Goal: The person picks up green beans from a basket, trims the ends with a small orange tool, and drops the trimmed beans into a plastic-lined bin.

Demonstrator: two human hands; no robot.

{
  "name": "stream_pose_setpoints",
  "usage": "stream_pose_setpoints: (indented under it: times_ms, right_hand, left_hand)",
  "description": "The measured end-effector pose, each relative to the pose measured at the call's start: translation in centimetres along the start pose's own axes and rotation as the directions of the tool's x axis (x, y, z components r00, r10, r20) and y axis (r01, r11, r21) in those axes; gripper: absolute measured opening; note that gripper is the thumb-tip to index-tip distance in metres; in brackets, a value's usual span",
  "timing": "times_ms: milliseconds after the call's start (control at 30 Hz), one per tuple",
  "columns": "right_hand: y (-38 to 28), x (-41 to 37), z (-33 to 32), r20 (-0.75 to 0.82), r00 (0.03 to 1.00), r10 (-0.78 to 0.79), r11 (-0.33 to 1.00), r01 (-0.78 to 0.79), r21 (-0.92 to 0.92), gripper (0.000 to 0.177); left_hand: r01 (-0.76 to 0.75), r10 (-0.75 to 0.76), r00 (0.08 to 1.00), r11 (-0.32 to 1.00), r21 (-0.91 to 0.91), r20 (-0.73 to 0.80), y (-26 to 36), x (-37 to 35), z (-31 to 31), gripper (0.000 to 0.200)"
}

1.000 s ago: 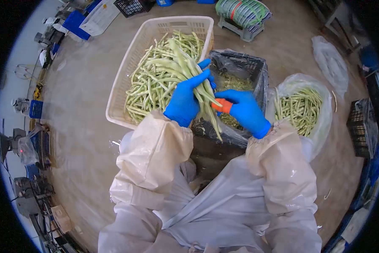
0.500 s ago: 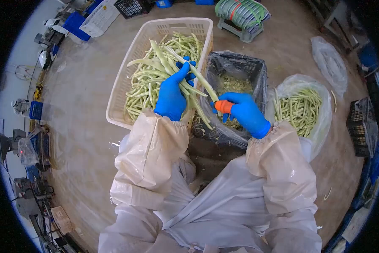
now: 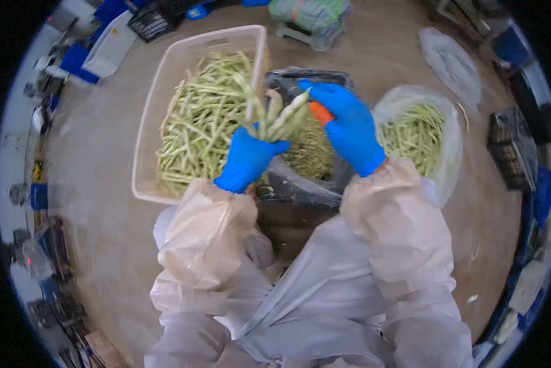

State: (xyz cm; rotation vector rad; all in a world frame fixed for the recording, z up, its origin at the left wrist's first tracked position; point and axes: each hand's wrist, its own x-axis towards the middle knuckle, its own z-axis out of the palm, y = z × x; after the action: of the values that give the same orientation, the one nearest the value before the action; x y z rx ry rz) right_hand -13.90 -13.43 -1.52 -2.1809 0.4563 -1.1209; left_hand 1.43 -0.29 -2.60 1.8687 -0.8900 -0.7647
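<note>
**Holding bean pods [image 3: 289,118] between left hand [image 3: 244,161] and right hand [image 3: 353,130], beside the lined bin [image 3: 308,192]**

Judged step in hand: two-handed handling of a small bunch, with attention at the pod tips.

- Left: fingers clamped around the lower part of the bunch, pods fanning upward from the fist. Close to the near right corner of the white crate [image 3: 189,49].
- Right: fingers bent, facing the upper pod tips; orange piece [image 3: 321,115] at the thumb side. Very near the tips; cannot tell whether touching, or whether apart or together, because of blur and overlap.
- Surroundings: loose pods [image 3: 198,132] heaped in the crate; green scraps [image 3: 310,153] inside the lined bin; more pods [image 3: 417,138] in the clear bag [image 3: 452,147], to the right of the bin.

Judged demand of the next move: firm left hold, to prevent slipping of loose pods; fine right-hand alignment with a single tip; clear separation between left fingers and orange piece.
</note>
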Motion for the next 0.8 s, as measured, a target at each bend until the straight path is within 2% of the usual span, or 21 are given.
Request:
stream_pose_setpoints:
  times_ms: [33, 133, 233, 333, 433, 467, 500, 533, 567, 633, 700, 800]
  right_hand:
    - [0.4, -0.4, -0.4, 0.021, 0.998, -0.051, 0.995, 0.053, -0.084, 0.022]
    - [0.9, -1.2, -0.8, 0.200, 0.977, 0.077, 0.956, -0.016, -0.292, 0.026]
    - [0.4, -1.2, -0.9, 0.256, 0.959, 0.124, 0.953, -0.043, -0.301, 0.023]
    - [0.5, -1.2, -0.6, 0.322, 0.928, 0.189, 0.942, -0.079, -0.326, 0.021]
    - [0.3, -0.9, -0.4, 0.210, 0.957, 0.199, 0.962, -0.150, -0.229, 0.017]
    - [0.3, -0.8, -0.6, 0.223, 0.924, 0.310, 0.948, -0.318, 0.002, 0.017]
    - [-0.1, -0.3, -1.3, 0.263, 0.875, 0.407, 0.855, -0.466, 0.229, 0.017]
    - [-0.5, 0.1, -1.7, 0.328, 0.813, 0.482, 0.689, -0.582, 0.432, 0.018]
    - [-0.7, 0.1, -1.7, 0.364, 0.799, 0.479, 0.631, -0.601, 0.490, 0.019]
    - [-1.1, 0.1, -1.4, 0.436, 0.773, 0.461, 0.502, -0.632, 0.591, 0.021]
    - [-1.0, 0.3, -1.4, 0.376, 0.788, 0.488, 0.547, -0.612, 0.572, 0.019]
    - [0.1, 0.2, -1.4, 0.238, 0.821, 0.519, 0.656, -0.561, 0.505, 0.017]
  left_hand:
    - [-0.012, 0.012, 1.000, 0.999, 0.043, 0.004, -0.4, 0.1, -0.1, 0.042]
    - [-0.046, 0.045, 0.999, 0.996, 0.080, 0.013, 1.3, -0.6, 0.0, 0.039]
    - [-0.144, 0.145, 0.989, 0.972, 0.187, 0.008, -0.2, 0.2, -0.5, 0.036]
    - [-0.122, 0.121, 0.992, 0.983, 0.135, 0.021, 0.2, 0.0, -0.8, 0.036]
    - [-0.115, 0.112, 0.993, 0.991, 0.069, 0.044, 0.7, -0.4, -0.7, 0.030]
    - [-0.118, 0.116, 0.992, 0.992, 0.036, 0.046, 0.7, -0.5, -0.6, 0.028]
    - [-0.046, 0.050, 0.996, 0.997, -0.060, 0.067, 1.0, -0.6, -0.6, 0.029]
    - [0.029, -0.015, 0.996, 0.988, -0.153, 0.094, 1.5, -0.5, -0.7, 0.030]
    - [0.105, -0.077, 0.989, 0.964, -0.242, 0.124, 1.9, -0.6, -0.7, 0.030]
    - [0.143, -0.093, 0.981, 0.940, -0.310, 0.170, 2.2, -1.0, -0.5, 0.029]
    - [0.131, -0.076, 0.982, 0.931, -0.341, 0.170, 2.7, -1.2, -0.2, 0.025]
    - [0.129, -0.059, 0.989, 0.798, -0.589, 0.137, 3.1, -0.5, -1.6, 0.025]
